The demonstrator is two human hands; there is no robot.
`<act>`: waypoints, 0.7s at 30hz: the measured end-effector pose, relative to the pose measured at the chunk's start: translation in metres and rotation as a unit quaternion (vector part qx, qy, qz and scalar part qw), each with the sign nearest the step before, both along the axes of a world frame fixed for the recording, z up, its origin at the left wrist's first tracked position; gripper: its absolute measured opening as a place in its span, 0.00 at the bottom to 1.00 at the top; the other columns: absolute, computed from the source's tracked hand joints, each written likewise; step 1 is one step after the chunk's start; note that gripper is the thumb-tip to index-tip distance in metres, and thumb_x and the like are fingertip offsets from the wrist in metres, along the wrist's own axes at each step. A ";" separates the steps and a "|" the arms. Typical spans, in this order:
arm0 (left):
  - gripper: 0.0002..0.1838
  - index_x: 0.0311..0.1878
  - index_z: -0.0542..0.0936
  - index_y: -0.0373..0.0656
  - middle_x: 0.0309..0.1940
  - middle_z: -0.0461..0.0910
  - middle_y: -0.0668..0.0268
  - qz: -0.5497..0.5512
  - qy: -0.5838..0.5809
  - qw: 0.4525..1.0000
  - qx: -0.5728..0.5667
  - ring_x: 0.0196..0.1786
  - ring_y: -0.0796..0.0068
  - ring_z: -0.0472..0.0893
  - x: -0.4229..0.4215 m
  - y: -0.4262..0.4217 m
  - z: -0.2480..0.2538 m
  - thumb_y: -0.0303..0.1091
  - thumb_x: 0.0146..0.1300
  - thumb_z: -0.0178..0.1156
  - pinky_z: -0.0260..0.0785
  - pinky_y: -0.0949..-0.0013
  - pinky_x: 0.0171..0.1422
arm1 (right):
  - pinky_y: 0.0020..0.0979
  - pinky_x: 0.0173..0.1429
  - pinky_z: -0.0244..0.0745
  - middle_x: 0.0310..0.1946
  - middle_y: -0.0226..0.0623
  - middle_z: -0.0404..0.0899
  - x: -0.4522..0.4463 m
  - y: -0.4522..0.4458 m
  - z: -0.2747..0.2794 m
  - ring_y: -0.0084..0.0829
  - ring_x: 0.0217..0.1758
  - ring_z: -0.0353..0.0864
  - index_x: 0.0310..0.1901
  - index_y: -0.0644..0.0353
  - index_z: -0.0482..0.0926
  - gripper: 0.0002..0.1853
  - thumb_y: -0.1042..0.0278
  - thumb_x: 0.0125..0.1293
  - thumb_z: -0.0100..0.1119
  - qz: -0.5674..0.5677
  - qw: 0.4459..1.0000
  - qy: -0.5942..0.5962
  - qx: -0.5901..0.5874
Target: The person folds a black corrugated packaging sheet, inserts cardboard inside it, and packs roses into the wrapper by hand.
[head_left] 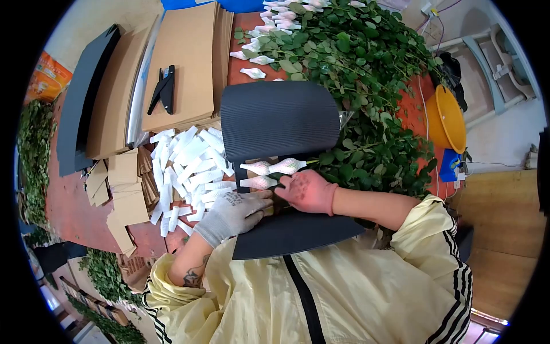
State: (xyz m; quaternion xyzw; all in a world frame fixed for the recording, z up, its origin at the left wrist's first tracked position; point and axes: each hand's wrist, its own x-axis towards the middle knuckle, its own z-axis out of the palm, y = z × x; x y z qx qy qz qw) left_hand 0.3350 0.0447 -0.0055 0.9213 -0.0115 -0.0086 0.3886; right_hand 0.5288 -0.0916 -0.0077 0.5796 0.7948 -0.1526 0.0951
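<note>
Rosebuds in white foam netting (288, 166) lie side by side on a black ribbed sheet (281, 120), whose near flap (298, 236) reaches my jacket. My right hand (306, 192), in a pink glove, has its fingers curled at the stem end of the nearest visible netted rosebud (258, 182). My left hand (235, 215), in a grey-white glove, rests just below that bud with its fingers stretched toward my right hand. What lies beneath the left palm is hidden. A heap of white net sleeves (192, 166) is close to my left hand.
Leafy rose stems (366, 63) cover the right of the red table (74, 212), with more netted buds at the back. A black stapler (164, 90) lies on stacked cardboard (186, 57). Cardboard pieces (127, 200) are at left, a yellow bucket (447, 119) at right.
</note>
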 end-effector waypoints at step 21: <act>0.16 0.51 0.77 0.47 0.53 0.76 0.64 0.024 -0.032 0.999 0.020 0.50 0.63 0.79 -0.005 -0.004 -0.013 0.39 0.62 0.54 0.72 0.62 0.51 | 0.36 0.34 0.71 0.37 0.40 0.76 0.006 -0.004 -0.017 0.33 0.34 0.79 0.54 0.60 0.72 0.22 0.60 0.58 0.50 -0.069 0.992 -0.008 0.102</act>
